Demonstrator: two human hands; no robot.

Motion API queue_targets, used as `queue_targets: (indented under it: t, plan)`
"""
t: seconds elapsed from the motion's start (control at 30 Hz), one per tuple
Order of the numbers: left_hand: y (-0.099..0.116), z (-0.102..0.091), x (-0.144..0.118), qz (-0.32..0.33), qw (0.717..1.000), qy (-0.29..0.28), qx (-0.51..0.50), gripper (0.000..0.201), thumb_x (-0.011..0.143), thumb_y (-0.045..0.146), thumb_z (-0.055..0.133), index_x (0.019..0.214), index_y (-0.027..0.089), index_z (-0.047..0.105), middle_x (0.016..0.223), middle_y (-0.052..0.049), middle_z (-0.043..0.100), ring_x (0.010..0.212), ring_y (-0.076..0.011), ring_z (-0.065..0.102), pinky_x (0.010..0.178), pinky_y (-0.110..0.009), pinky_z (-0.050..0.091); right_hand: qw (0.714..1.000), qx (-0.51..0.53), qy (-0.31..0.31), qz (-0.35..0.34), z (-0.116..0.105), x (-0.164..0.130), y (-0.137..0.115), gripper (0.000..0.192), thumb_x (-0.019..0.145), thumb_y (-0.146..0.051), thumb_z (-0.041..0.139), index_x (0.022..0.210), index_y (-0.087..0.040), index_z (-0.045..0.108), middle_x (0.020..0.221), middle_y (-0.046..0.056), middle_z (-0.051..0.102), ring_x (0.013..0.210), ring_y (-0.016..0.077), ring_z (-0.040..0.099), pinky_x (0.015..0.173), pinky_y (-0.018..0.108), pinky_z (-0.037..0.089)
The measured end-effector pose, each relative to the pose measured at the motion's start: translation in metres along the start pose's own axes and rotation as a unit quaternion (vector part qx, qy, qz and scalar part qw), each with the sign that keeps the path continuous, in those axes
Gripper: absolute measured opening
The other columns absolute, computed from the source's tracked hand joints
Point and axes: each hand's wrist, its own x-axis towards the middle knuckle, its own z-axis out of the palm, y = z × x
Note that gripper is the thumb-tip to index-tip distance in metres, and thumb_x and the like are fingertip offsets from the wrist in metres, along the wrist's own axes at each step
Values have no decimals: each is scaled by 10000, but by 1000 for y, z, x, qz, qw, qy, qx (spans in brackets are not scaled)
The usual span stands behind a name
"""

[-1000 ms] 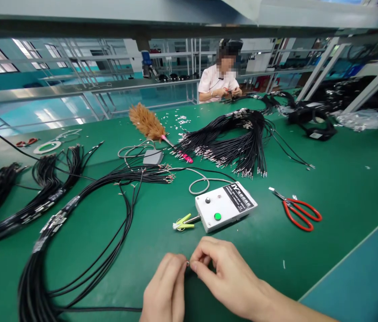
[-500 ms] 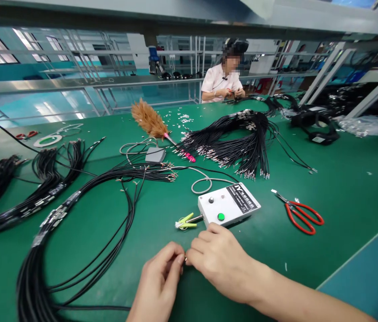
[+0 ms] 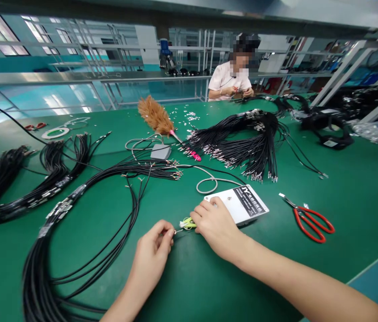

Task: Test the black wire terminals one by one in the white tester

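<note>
Left grip (image 3: 153,250) on thin silvery wire tip (image 3: 175,231)

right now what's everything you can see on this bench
table: one, green, fills the view
tester box: one, white with a black label, centre, under the right hand
clip: one, yellow-green, at the box's left end
scissors: one, red handles, right of the box
small scissors: one, red, far left
feather duster: one, brown with a pink handle, behind centre
pedal: one, grey, below the duster
cable bundles: several, black, centre back, left and near left
tape roll: one, white, far left
co-worker: one, pale top, seated at the far side
left hand: pinches a thin wire end beside the clip
right hand: at the clip, resting on the box
</note>
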Motion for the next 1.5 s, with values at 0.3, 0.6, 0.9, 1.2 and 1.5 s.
queue_targets:
  t: [0.3,0.6,0.9,1.2,1.5]
  plan:
    - [-9,5,17,7,1000,20,20,188,838,374,528,726,222,531,618,45,489,531,-148,477,479,-219,375,999,-10,-34,-15,3,8,2,204,916,-119,598,720,-167,626,709,16,650,762,186,539,750,355,304]
    - [-10,11,22,24,998,20,56,172,843,345,511,717,229,525,605,47,492,532,-157,499,496,-230,379,999,5,-37,-6,2,10,0,180,901,-130,619,726,-171,626,711,25,656,775,201,548,759,368,306]
    - [-8,10,22,23,996,17,82,191,853,374,487,723,238,522,607,43,491,541,-168,491,507,-237,372,980,134,125,84,-24,-42,21,171,916,-239,639,1084,-213,619,1112,37,710,1052,219,593,872,382,324]
    - [-7,10,23,23,997,24,68,173,803,387,515,708,243,528,582,39,503,543,-184,498,516,-249,374,950,180,225,119,-2,-102,13,172,923,-50,485,934,-199,569,1216,57,691,1144,230,560,911,380,344]
    - [-8,1,17,8,997,42,58,179,799,369,536,690,227,534,572,43,486,537,-163,480,504,-240,368,945,148,263,125,13,-96,14,177,951,-86,499,895,-215,607,1143,-6,733,1079,232,611,899,396,319]
